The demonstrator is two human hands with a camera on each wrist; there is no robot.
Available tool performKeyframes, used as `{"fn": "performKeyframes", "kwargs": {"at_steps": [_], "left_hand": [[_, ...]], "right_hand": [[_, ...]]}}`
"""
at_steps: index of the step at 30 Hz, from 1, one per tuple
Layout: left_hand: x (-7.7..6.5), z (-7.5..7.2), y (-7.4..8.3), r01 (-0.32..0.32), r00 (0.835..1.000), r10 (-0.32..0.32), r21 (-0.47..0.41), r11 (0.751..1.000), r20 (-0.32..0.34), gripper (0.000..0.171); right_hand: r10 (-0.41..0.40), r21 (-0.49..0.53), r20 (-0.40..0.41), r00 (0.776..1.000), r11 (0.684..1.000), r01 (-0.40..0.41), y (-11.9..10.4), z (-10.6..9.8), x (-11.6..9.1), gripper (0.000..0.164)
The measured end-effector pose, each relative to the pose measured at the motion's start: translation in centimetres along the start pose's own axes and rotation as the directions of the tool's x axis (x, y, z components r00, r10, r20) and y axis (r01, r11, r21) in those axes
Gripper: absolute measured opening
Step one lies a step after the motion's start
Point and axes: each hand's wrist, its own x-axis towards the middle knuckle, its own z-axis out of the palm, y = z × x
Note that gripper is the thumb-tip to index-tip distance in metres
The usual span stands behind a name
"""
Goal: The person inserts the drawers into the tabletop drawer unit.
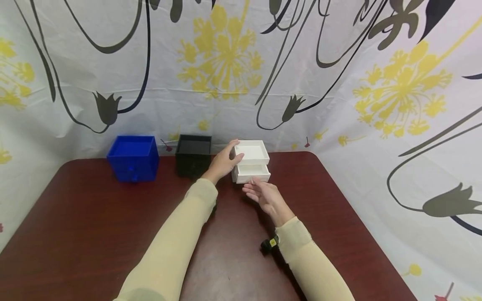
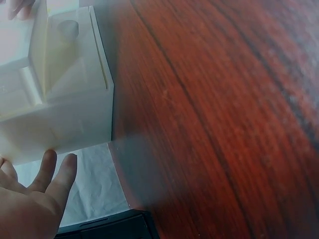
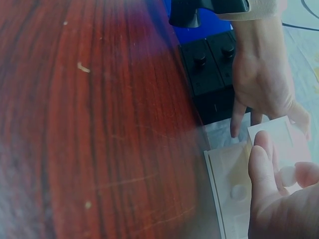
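A small white drawer unit (image 1: pixel 251 151) stands at the back of the table, its upper drawer (image 1: pixel 253 172) pulled out toward me. The lower drawer (image 3: pixel 230 172), with its own round knob, is flush in the unit. My right hand (image 1: pixel 266 198) is at the front of the pulled-out drawer and pinches its round knob (image 3: pixel 287 176) between thumb and finger; the other fingers stay fairly straight. Against the unit's left side and top edge rests my left hand (image 1: pixel 223 162), fingers spread and mostly straight, as the left wrist view also shows.
Left of the white unit stands a black drawer unit (image 1: pixel 193 156), and farther left a blue one (image 1: pixel 133 159) with small knobs. All three are near the back edge of the dark red wooden table (image 1: pixel 94 234). A patterned cloth (image 1: pixel 158 75) hangs behind and at both sides.
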Motion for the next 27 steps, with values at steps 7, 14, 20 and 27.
{"fn": "performKeyframes", "kwargs": {"at_steps": [7,14,20,27], "left_hand": [[-0.12,0.01,0.13,-0.002,1.0,0.002,-0.003,1.0,0.003,0.064],[-0.25,-0.08,0.24,0.006,1.0,-0.006,-0.011,1.0,0.003,0.064],[-0.26,-0.12,0.24,0.006,1.0,-0.006,-0.012,1.0,0.001,0.064],[-0.27,-0.09,0.24,0.011,1.0,-0.011,0.001,1.0,0.007,0.065]], "right_hand": [[-0.004,-0.004,-0.004,1.0,1.0,0.004,0.13,-0.05,-0.05,0.024],[-0.005,0.0,-0.007,1.0,1.0,0.005,0.14,-0.03,0.08,0.023],[-0.009,0.001,0.007,1.0,1.0,0.009,0.05,0.08,0.26,0.023],[-0.01,0.009,0.007,1.0,1.0,0.01,-0.03,0.14,0.33,0.023]]}}
